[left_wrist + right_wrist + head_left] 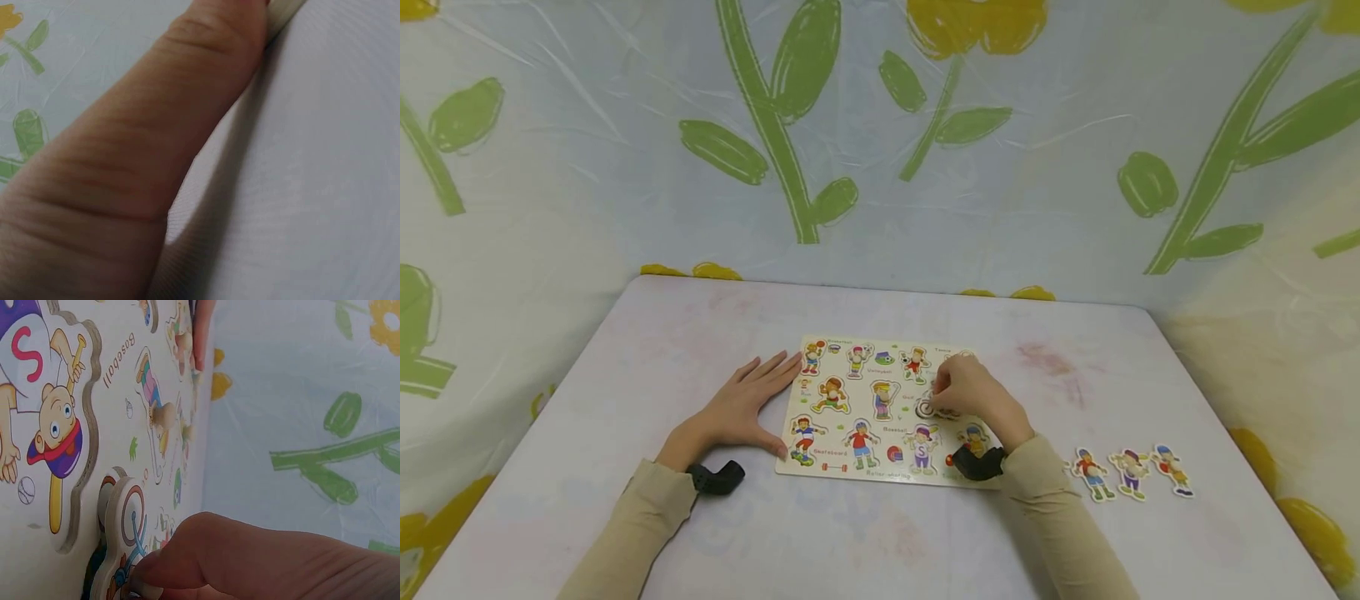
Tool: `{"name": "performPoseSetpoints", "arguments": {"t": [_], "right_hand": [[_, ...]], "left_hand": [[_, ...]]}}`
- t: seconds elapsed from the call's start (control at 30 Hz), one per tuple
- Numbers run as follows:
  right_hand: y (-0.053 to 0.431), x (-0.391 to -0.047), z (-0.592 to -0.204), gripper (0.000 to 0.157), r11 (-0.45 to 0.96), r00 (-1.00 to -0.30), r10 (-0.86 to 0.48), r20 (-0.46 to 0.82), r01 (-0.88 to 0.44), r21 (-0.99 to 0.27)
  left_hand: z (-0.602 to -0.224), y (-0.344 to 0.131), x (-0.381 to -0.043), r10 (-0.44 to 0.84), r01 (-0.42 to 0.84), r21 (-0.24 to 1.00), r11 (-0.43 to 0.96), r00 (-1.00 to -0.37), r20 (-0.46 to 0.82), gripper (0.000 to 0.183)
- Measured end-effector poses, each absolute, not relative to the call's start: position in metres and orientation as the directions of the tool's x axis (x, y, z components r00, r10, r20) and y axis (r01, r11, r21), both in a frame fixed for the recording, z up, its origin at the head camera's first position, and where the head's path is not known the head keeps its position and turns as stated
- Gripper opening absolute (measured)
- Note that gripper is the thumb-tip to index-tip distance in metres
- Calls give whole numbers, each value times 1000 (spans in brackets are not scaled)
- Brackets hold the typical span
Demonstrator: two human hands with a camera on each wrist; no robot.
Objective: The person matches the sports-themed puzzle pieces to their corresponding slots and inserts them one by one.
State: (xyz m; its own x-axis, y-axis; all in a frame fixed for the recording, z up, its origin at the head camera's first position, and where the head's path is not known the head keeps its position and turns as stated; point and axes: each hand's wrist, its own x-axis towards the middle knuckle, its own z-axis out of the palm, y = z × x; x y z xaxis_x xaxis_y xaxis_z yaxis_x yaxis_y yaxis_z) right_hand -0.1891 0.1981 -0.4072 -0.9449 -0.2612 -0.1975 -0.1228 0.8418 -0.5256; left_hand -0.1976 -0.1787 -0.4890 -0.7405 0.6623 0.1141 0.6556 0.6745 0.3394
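Note:
A wooden picture puzzle board point(797, 404) with sports figures lies on the table. My right hand point(977, 392) pinches a bicycle puzzle piece point(128, 512) over the board's right part. In the right wrist view that piece stands slightly proud of its matching recess, with the thumb at its knob. My left hand point(741, 408) lies spread on the table at the board's left edge, its thumb by the lower corner. Knobbed pieces such as the golfer point(883, 400) and runner point(831, 395) sit in the board. The baseball recess point(56, 425) shows its printed picture.
To the right of the board lie three loose pieces: a red-shirted figure point(1092, 473), a baseball player point(1129, 473) and another capped figure point(1172, 471). Black wrist cameras point(718, 478) sit on both wrists. A flower-patterned curtain point(887, 208) stands behind the table.

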Motion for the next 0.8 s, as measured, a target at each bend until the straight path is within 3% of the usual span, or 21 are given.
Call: {"name": "performPoseSetpoints", "arguments": {"t": [0.8], "right_hand": [[193,-191,-411,14,848,-944,-280,-174,-159,-505]], "left_hand": [[-488,-179,-198,663,653,350,671,-740,111,136]]}}
